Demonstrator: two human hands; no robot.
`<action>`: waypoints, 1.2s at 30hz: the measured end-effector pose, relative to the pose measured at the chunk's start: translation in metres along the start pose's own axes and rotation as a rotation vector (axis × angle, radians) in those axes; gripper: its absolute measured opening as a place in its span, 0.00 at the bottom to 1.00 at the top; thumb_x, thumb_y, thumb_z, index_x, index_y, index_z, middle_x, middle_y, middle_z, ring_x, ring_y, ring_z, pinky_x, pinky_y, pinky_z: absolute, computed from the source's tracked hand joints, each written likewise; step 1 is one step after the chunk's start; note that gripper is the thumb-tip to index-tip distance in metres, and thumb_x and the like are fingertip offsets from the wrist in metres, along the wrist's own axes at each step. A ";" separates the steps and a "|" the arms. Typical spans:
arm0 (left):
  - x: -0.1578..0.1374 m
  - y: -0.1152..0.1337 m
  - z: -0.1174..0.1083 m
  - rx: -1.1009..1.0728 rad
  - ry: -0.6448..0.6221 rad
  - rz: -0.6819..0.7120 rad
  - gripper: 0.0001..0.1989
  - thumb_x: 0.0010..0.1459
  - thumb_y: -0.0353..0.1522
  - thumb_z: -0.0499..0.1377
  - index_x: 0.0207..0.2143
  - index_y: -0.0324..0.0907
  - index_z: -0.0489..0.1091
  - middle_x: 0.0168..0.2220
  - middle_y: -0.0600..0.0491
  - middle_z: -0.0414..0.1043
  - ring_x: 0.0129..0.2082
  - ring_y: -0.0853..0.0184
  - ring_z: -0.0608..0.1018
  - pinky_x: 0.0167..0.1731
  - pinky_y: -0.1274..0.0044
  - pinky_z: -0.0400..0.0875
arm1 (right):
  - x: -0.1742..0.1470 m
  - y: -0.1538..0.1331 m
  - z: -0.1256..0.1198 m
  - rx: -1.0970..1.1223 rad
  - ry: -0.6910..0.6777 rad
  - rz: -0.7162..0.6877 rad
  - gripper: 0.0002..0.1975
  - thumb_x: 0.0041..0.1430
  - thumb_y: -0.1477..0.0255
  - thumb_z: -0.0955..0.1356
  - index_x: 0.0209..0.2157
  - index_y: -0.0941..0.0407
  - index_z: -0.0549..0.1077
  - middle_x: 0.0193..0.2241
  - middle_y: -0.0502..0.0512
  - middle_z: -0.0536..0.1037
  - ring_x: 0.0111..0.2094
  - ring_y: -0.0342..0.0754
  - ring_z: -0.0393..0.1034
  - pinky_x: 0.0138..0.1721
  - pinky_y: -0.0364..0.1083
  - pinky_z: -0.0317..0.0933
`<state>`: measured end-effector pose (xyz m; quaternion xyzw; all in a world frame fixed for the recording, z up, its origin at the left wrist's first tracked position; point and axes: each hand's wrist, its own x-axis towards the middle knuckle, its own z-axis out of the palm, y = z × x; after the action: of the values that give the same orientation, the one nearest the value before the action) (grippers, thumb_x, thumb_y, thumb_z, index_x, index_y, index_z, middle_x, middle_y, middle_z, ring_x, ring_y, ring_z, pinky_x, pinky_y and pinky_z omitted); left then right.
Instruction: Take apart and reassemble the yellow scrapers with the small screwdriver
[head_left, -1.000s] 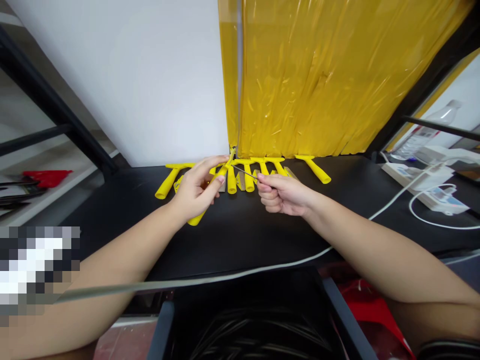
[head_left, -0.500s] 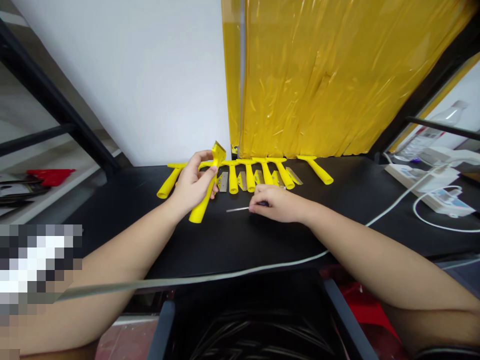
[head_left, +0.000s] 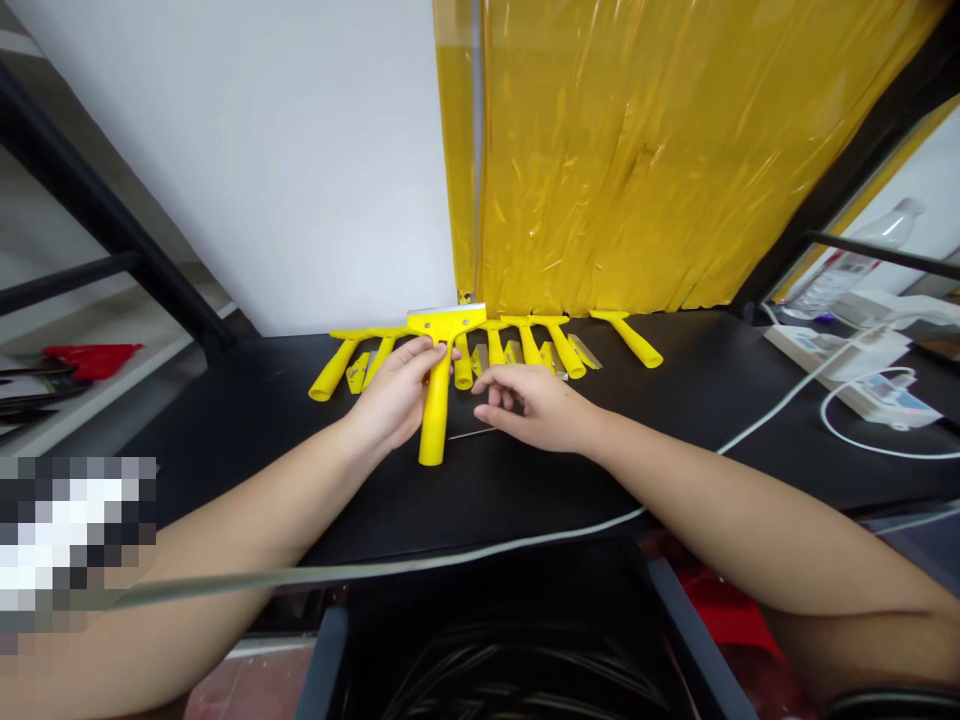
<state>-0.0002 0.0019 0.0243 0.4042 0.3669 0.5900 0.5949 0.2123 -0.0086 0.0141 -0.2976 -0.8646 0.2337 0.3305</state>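
My left hand [head_left: 405, 388] is closed around the neck of a yellow scraper [head_left: 433, 420]. Its wide head, with a pale blade edge and two screws, faces up and away, and the hollow handle points toward me. To the right, my right hand [head_left: 536, 405] hovers with thumb and fingers apart and slightly curled, holding nothing. Below its fingertips a thin metal shaft [head_left: 469, 434] lies on the black table; its other end is hidden by the hand. Several more yellow scrapers [head_left: 530, 345] lie in a row behind both hands, with metal blade pieces [head_left: 583, 352] between them.
One yellow scraper [head_left: 634, 340] lies apart on the right. A white cable [head_left: 487, 547] crosses the table's front edge. White power strips [head_left: 862, 375] and a plastic bottle [head_left: 855, 260] stand at the right. A white panel [head_left: 300, 180] and yellow-wrapped stack [head_left: 637, 160] rise behind.
The scraper in my left hand has turned so its broad head faces me, and moved slightly right. My right hand has let go of the thin metal-shafted tool and opened.
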 end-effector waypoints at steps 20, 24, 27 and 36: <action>-0.005 -0.018 -0.004 0.373 -0.311 0.192 0.19 0.55 0.34 0.73 0.45 0.39 0.70 0.37 0.53 0.73 0.36 0.69 0.80 0.45 0.71 0.81 | 0.002 0.010 -0.026 0.216 0.208 0.337 0.12 0.51 0.70 0.73 0.39 0.56 0.76 0.31 0.51 0.76 0.28 0.44 0.68 0.32 0.45 0.64; 0.001 -0.013 -0.012 0.487 -0.336 0.220 0.17 0.56 0.32 0.71 0.44 0.40 0.70 0.34 0.55 0.71 0.33 0.70 0.78 0.39 0.74 0.82 | 0.000 0.036 -0.082 -0.008 0.298 0.474 0.12 0.54 0.71 0.71 0.40 0.58 0.81 0.32 0.54 0.81 0.31 0.48 0.74 0.35 0.46 0.66; 0.005 -0.013 -0.018 0.569 -0.359 0.225 0.16 0.55 0.32 0.69 0.44 0.40 0.70 0.34 0.55 0.71 0.33 0.70 0.77 0.36 0.74 0.81 | -0.004 0.068 -0.113 -0.316 0.358 0.677 0.10 0.55 0.70 0.73 0.38 0.58 0.83 0.33 0.55 0.84 0.37 0.52 0.78 0.41 0.47 0.68; 0.001 -0.009 -0.021 0.798 -0.453 0.281 0.08 0.59 0.34 0.66 0.38 0.41 0.73 0.35 0.52 0.75 0.33 0.69 0.75 0.34 0.76 0.73 | -0.004 0.126 -0.107 -0.531 0.292 0.829 0.13 0.57 0.69 0.75 0.44 0.57 0.81 0.39 0.57 0.85 0.41 0.51 0.80 0.46 0.46 0.69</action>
<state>-0.0153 0.0039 0.0072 0.7651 0.3676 0.3748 0.3728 0.3367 0.1011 0.0086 -0.7186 -0.6485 0.0733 0.2402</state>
